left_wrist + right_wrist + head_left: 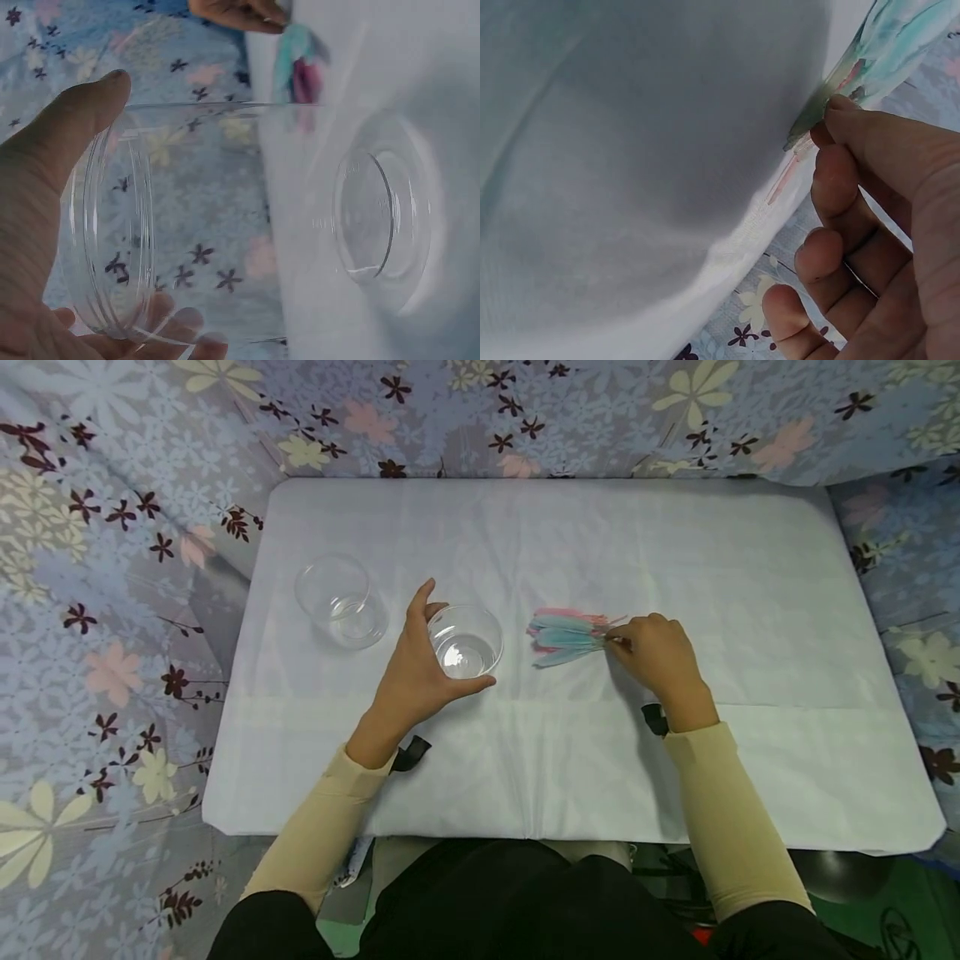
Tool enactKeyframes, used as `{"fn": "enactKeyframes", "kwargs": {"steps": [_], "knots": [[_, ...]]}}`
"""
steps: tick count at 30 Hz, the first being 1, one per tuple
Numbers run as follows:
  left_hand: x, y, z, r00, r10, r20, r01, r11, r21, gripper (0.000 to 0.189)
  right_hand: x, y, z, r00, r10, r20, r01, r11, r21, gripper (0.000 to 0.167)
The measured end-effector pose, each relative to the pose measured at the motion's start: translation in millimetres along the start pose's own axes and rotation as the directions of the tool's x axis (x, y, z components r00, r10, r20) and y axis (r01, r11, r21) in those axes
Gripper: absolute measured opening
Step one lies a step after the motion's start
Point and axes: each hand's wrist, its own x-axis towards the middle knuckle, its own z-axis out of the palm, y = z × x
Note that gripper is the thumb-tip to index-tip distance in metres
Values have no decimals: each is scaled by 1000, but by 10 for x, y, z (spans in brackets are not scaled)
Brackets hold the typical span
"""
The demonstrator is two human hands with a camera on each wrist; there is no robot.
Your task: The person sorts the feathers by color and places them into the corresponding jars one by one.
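Note:
My left hand point(420, 672) is wrapped round a clear jar point(467, 656), thumb on the near side and fingers on the far side. In the left wrist view the thumb and fingers lie at the rim of the jar point(202, 225). To the right, my right hand point(660, 656) pinches the narrow ends of a bunch of turquoise and pink feather-like pieces point(566, 635). The right wrist view shows thumb and index finger on the ends of the turquoise pieces point(907, 34), the other fingers loosely bent. Exactly how many ends are pinched is hidden.
A second clear jar point(358, 620) stands on the left part of the white-covered table point(675, 543). Flowered cloth point(450, 418) hangs at the back and both sides. A dark strap end point(411, 753) sticks out at the left wrist.

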Motion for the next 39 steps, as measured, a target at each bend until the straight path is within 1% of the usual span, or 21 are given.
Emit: {"fn": "enactKeyframes", "kwargs": {"steps": [3, 7, 10, 12, 14, 18, 21, 24, 27, 30, 35, 37, 39], "knots": [[-26, -42, 66, 1000, -17, 23, 17, 1000, -18, 139, -4, 14, 21, 1000, -12, -10, 12, 1000, -12, 16], [-37, -53, 113, 995, -87, 37, 88, 996, -25, 134, -5, 28, 44, 998, -39, -52, 39, 999, -10, 12], [-37, -52, 131, 988, -150, 44, 150, 989, -7, 125, -14, 33, 56, 996, -50, -76, 50, 999, -6, 11], [-35, -60, 139, 985, -169, 45, 168, 986, 7, 120, -21, 38, 64, 995, -56, -85, 56, 998, -11, 11], [-32, -72, 147, 983, -178, 44, 177, 984, 14, 117, -34, 46, 70, 994, -57, -92, 56, 998, -18, 11], [-30, -101, 158, 982, -183, 41, 183, 983, 11, 118, -52, 54, 76, 995, -53, -87, 52, 998, -21, 11], [-36, -111, 161, 979, -199, 44, 199, 980, 11, 118, -59, 50, 76, 996, -50, -78, 49, 999, -12, 11], [-42, -114, 160, 977, -209, 44, 208, 978, 14, 119, -64, 60, 85, 995, -62, -82, 62, 998, -5, 11], [-38, -113, 152, 979, -200, 40, 200, 980, 19, 119, -74, 74, 74, 991, -89, -100, 89, 996, 1, 10], [-40, -116, 147, 978, -206, 43, 205, 979, 18, 121, -95, 62, 20, 990, -102, -101, 104, 994, 13, 10], [-52, -101, 168, 970, -241, 41, 243, 970, -31, 118, -155, -25, -199, 993, -82, -84, 87, 995, 56, 11], [-53, -99, 173, 970, -241, 32, 242, 969, -48, 116, -174, -75, -301, 990, -91, -105, 100, 992, 82, 10], [-52, -106, 181, 972, -234, 26, 235, 971, -45, 114, -181, -125, -396, 980, -129, -149, 146, 983, 108, 9]]}}
